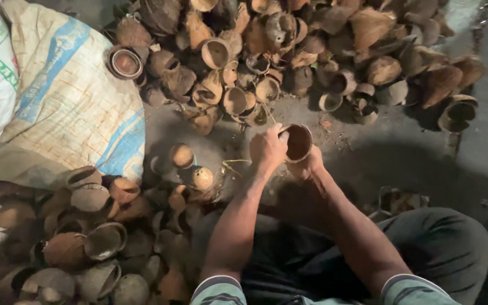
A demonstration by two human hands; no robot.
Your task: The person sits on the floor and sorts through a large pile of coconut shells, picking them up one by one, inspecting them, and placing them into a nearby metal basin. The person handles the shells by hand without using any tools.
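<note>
A brown half coconut shell (299, 142) is held up in front of me, its hollow facing up. My right hand (308, 165) cups it from below and behind. My left hand (268, 148) grips its near-left rim, thumb over the edge, and seems to hold a thin tool against the shell, too small to make out. A thin greenish strand (234, 164) hangs just left of my left wrist.
A large heap of empty coconut shells (289, 51) lies on the grey floor ahead. More shells (94, 237) are piled at my lower left. A stuffed woven sack (69, 101) lies at the left. My knee in dark trousers (441, 243) is at lower right.
</note>
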